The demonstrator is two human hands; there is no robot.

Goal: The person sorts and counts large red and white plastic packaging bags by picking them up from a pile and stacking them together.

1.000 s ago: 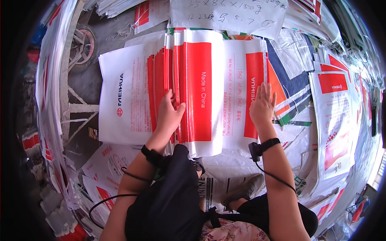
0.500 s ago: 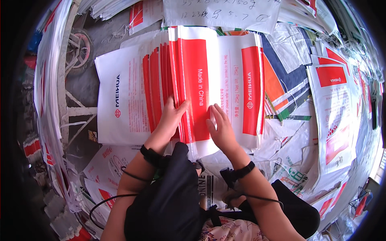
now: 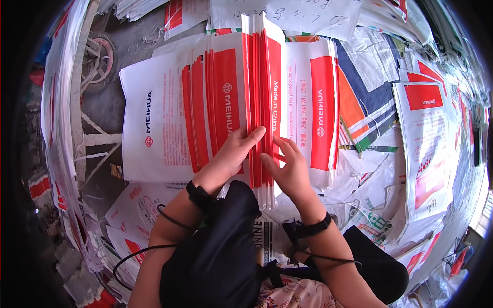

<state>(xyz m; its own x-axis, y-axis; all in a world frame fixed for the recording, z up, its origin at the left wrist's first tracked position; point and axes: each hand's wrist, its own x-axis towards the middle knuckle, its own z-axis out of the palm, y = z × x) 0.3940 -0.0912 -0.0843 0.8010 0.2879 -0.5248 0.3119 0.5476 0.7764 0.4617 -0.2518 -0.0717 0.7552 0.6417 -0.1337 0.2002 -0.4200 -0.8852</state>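
Printed bags (image 3: 174, 77), white with red panels, lie in overlapping layers across the middle of the frame, reaching well left and right of centre; with so broad a spread, the lower layers are best left flat while the top is handled. Rising at the centre is a narrow sheaf (image 3: 254, 77) of their edges, standing close together in red and white bands — best kept parallel so none skews. The left hand (image 3: 229, 154), around the centre, lies against the sheaf's left side, thumb across the bands and other fingers mostly hidden; it looks clamped on the sheaf, where a light, steady press should crease less than a hard squeeze. The right hand (image 3: 291, 167) touches the sheaf's right side, thumb and forefinger apart; whether it pinches an edge I cannot tell — fingertip contact there suits thin edges better than a broad push.
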